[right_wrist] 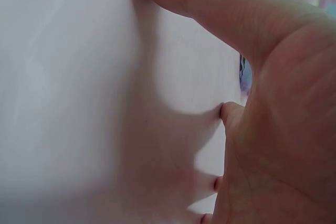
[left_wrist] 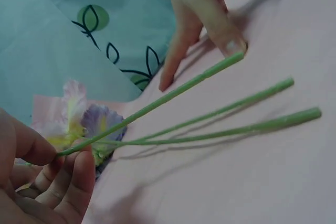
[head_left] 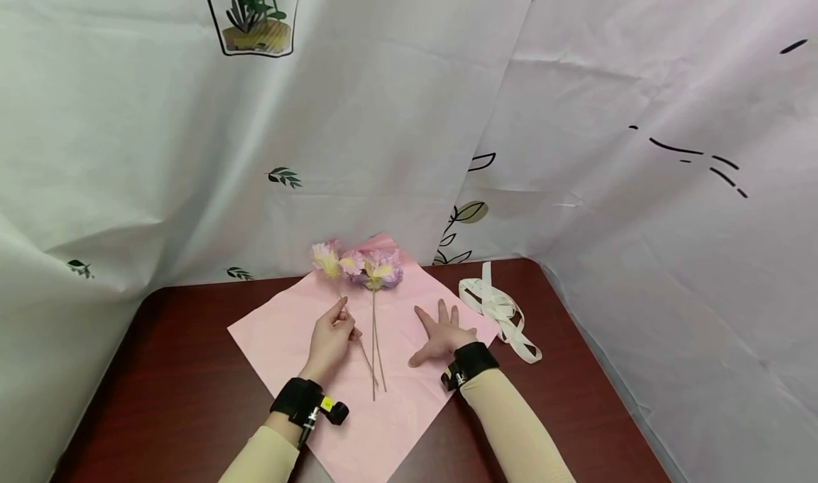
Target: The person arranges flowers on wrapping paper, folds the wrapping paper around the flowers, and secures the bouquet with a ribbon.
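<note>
My left hand (head_left: pixel 332 335) pinches the thin green stem (left_wrist: pixel 157 102) of an artificial flower (head_left: pixel 326 258) between thumb and fingers. Its pale purple and yellow bloom leans to the upper left in the head view. Beside it, two more flowers (head_left: pixel 381 268) lie together on a pink sheet of wrapping paper (head_left: pixel 409 426), their stems (left_wrist: pixel 236 129) pointing toward me. To the right of the stems my right hand (head_left: pixel 442 335) rests spread on the paper, fingertips (right_wrist: pixel 229 113) and thumb against its surface. Nothing is in its grasp.
A loose tangle of white ribbon (head_left: pixel 501 305) lies on the dark red table (head_left: pixel 160 383), right of the paper. White cloth (head_left: pixel 383 114) with printed leaves hangs behind the table's far edge. Each wrist carries a black camera strap.
</note>
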`<state>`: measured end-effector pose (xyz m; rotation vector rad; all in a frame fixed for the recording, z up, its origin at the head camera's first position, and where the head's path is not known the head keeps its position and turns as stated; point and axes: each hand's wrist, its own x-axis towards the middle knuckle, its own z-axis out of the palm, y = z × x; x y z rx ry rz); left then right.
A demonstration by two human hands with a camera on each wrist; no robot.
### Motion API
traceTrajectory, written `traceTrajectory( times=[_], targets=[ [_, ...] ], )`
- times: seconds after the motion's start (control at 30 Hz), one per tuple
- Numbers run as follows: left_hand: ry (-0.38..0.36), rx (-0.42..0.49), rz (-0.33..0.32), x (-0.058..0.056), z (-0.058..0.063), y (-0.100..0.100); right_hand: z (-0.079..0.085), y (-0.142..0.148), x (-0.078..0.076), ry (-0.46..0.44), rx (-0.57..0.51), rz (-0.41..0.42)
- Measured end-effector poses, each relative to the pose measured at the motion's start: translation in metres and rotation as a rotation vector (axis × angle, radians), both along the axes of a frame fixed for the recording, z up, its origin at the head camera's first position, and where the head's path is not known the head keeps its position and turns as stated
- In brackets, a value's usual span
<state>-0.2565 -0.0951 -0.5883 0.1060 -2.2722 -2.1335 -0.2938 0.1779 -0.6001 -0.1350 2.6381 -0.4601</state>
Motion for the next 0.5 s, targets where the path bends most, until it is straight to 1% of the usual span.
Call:
traceTrajectory(
  times=[0.1,0.17,0.27,0.4,0.5],
  targets=[
    [0.029,-0.027,-0.04,0.005,0.001,0.001,0.004,0.0,0.001,-0.004,0.004,-0.004],
    [0.052,-0.074,-0.068,0.006,0.002,0.003,0.007,-0.001,0.002,-0.004,0.007,-0.006],
    [0.074,-0.143,-0.083,0.004,0.002,0.008,0.014,-0.001,0.005,0.003,0.004,0.001],
    [0.061,-0.22,-0.096,-0.001,0.0,0.013,0.023,-0.004,0.009,0.005,0.004,0.011],
    [0.057,-0.289,-0.101,-0.004,-0.002,0.014,0.016,-0.005,0.007,0.011,0.008,0.014]
  ],
)
